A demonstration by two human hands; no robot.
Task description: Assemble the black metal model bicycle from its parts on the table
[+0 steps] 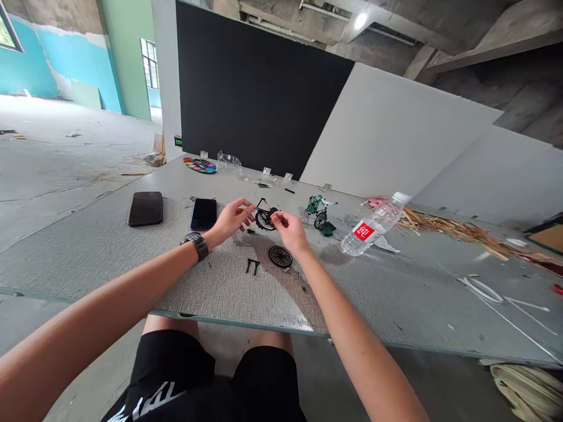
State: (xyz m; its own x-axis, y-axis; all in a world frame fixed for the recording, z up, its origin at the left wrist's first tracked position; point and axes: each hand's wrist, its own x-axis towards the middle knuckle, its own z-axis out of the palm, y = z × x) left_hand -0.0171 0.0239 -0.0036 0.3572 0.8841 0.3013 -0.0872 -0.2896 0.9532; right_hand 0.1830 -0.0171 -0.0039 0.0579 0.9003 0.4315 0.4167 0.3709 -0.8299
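My right hand [290, 232] pinches a black model bicycle [264, 218] by its right side, with its small spoked wheel facing left. My left hand [234, 217] is just left of that wheel, fingers curved and apart, with nothing visible in them; a watch is on its wrist. Below my hands, a loose spoked wheel [280, 256] lies flat on the table, and a small black forked part [253, 266] lies to its left. A tiny black piece [250, 231] rests under my left fingertips. Off to the right stands a green model bicycle [319, 210].
Two phones, one dark [145, 208] and one blue-edged [204, 214], lie at left. A water bottle [368, 228] leans at right, near wood strips [457, 230]. A paint palette [200, 165] and clear plastic packaging [229, 163] sit by the upright black panel [259, 88].
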